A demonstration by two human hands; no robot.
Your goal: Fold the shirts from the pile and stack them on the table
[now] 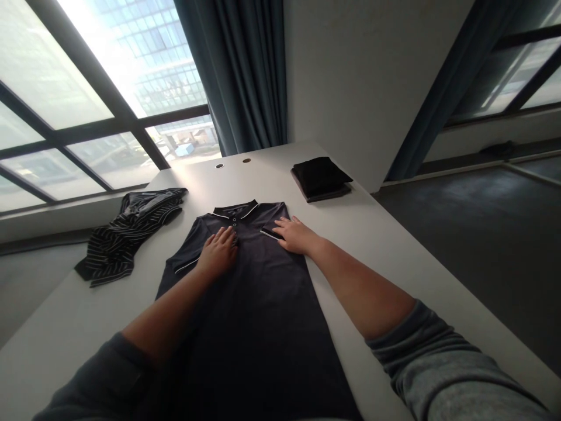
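Observation:
A dark polo shirt (258, 316) with white-edged collar and cuffs lies front up on the table, its collar pointing away from me. Its right-side sleeve is folded inward over the chest, and my right hand (295, 235) rests flat on that fold with fingers spread. Over the chest, just below the buttons, my left hand (218, 252) lies on the cloth, fingers extended. The left-side sleeve (186, 251) angles down along the shirt's side. The shirt's hem is out of view at the bottom.
A crumpled black-and-white striped garment (127, 234) lies at the table's left edge. Folded dark clothes (322, 178) are stacked at the far right. Two round holes (220, 166) pierce the white table (368, 245) near its far edge. A blue curtain (245, 76) hangs beyond it.

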